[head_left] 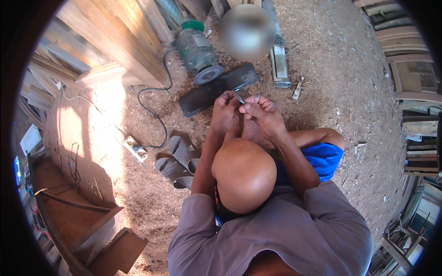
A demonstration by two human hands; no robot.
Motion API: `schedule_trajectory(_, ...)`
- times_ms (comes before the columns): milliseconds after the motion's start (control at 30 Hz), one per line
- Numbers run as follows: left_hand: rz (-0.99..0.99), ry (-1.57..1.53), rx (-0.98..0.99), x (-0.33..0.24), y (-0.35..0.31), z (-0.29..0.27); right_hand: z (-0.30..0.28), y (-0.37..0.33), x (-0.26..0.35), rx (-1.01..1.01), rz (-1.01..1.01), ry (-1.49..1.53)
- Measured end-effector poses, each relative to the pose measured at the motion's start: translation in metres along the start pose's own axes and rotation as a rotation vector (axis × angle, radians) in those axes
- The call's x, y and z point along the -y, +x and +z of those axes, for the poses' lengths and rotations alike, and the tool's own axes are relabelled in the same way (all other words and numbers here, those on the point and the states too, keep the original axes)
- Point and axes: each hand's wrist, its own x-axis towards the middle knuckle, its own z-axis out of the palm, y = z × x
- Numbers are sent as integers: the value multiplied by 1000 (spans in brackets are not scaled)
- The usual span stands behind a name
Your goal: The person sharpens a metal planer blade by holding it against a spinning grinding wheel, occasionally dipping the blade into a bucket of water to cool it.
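Note:
Above my shins, both hands meet at a small grey metal piece (240,98), short and blade-like. My left hand (225,112) is closed, with the piece sticking out between its thumb and fingers. My right hand (264,117) pinches at the piece's near end, thumb and forefinger together; its other fingers are curled. Part of the piece is covered by fingers, so its exact kind cannot be made out. Just beyond my hands lies a dark, flat slab (221,89). Behind that stands a green bench grinder (195,48), its grey grinding wheel (208,74) facing me.
A black cable (152,112) runs from the grinder to a power strip (136,148). Grey slip-on shoes (177,161) sit left of my leg. Timber planks (115,37) lean at far left. A round, blurred thing (247,32) stands beside a long metal-edged bar (279,64).

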Motion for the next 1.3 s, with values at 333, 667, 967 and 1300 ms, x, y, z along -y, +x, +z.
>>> schedule_trajectory(333,-6,-38,10,1,-1,-4,2,-1,2,-36,52,16)
schedule_trajectory(667,127,-104,57,-30,-13,10,-12,3,-11,-147,67,-130)
schedule_trajectory(967,111,207,74,-26,-10,-2,-24,-3,-17,-77,190,-151)
schedule_trajectory(1300,78,6,145,-25,-11,-6,-32,-5,-21,-20,254,8)
